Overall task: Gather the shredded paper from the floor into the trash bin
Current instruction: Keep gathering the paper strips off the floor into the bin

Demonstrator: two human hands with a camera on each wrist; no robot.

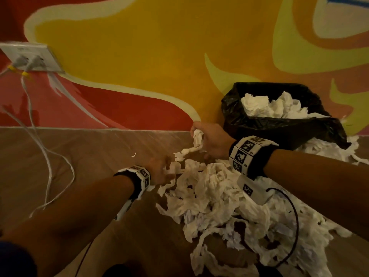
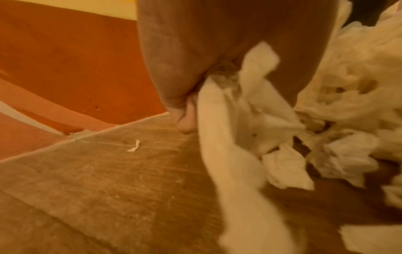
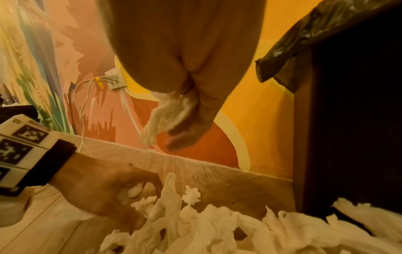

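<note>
A big heap of white shredded paper covers the wooden floor in front of a trash bin lined with a black bag and partly filled with paper. My right hand is raised just left of the bin and grips a wad of paper that trails down toward the heap. My left hand is low at the heap's left edge, its fingers curled round strips of paper. In the right wrist view my left hand pinches paper at the heap's edge.
A painted wall runs behind the bin. A wall socket at the left has white cables hanging onto the floor. One small scrap lies alone on bare floor left of the heap. More paper lies right of the bin.
</note>
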